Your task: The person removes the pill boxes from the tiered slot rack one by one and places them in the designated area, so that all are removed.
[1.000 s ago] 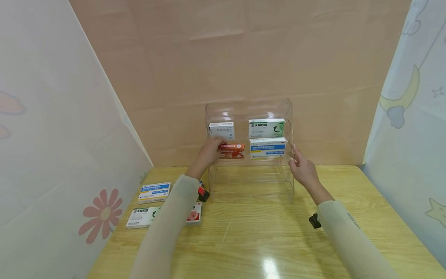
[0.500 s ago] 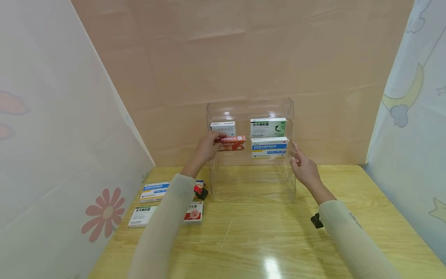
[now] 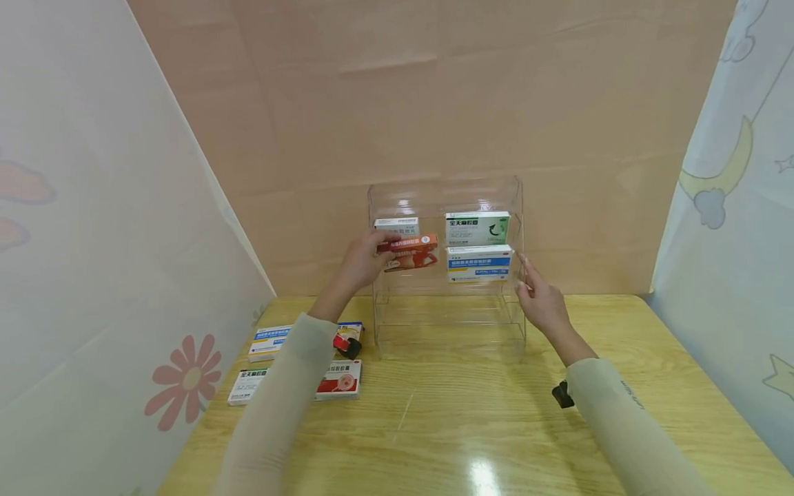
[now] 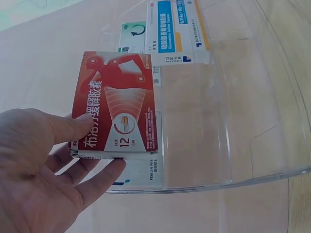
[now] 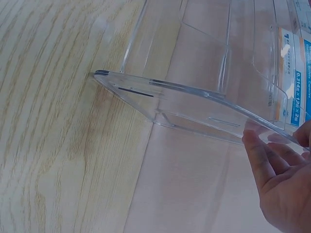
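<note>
My left hand (image 3: pixel 362 262) pinches the left end of a red medicine box (image 3: pixel 414 255), slightly tilted, in front of the clear acrylic display rack (image 3: pixel 446 315). In the left wrist view the thumb lies on the front of the red box (image 4: pixel 116 97), with fingers behind and under it. Behind it, a white medicine box (image 3: pixel 397 224) on the rack is partly covered. My right hand (image 3: pixel 542 303) grips the rack's right side edge, thumb and fingers on either side of the panel (image 5: pixel 204 97). A green-and-white box (image 3: pixel 477 229) and a blue-and-white box (image 3: pixel 479 264) stand on the rack's right half.
At the table's left lie a blue-and-white box (image 3: pixel 268 343), a green-and-white box (image 3: pixel 245 387), a red-and-white box (image 3: pixel 340 379) and a yellow-and-blue box (image 3: pixel 351 332), partly hidden by the left sleeve (image 3: pixel 273 399). Printed cloth walls stand on both sides.
My left hand has lifted the red box up off its rack tier and drawn it outward, and the box has tilted. My right hand stays at the rack's side.
</note>
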Motion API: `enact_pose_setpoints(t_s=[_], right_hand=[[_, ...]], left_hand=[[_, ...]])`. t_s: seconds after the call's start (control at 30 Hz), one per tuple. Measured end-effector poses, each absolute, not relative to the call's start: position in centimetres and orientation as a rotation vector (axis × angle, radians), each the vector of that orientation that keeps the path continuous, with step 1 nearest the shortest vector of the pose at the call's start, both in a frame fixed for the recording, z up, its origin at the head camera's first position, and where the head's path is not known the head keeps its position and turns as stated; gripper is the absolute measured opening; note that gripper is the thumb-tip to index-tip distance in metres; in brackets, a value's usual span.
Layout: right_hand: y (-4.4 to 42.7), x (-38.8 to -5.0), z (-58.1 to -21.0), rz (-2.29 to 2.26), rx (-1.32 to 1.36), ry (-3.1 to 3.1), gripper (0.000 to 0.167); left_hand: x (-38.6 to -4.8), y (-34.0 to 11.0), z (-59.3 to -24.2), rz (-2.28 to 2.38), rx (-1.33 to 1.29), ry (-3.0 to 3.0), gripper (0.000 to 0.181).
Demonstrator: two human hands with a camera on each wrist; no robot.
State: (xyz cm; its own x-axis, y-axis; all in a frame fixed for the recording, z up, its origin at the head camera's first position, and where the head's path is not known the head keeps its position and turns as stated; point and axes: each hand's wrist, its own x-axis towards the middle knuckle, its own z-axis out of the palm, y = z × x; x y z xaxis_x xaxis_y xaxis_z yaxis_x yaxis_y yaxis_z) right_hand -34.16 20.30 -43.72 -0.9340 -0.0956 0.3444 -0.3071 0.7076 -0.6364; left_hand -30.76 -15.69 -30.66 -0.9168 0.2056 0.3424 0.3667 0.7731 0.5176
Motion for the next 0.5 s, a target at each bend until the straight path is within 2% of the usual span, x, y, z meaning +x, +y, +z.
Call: enact_pose_setpoints(t_s=[0.5], right_hand=[[20.2,-34.1,-43.8,1.037,0.319,-2.611,0.061]], left_hand=[[-28.8,-16.9,-31.2,-0.900,-0.593,-2.772,0.035]])
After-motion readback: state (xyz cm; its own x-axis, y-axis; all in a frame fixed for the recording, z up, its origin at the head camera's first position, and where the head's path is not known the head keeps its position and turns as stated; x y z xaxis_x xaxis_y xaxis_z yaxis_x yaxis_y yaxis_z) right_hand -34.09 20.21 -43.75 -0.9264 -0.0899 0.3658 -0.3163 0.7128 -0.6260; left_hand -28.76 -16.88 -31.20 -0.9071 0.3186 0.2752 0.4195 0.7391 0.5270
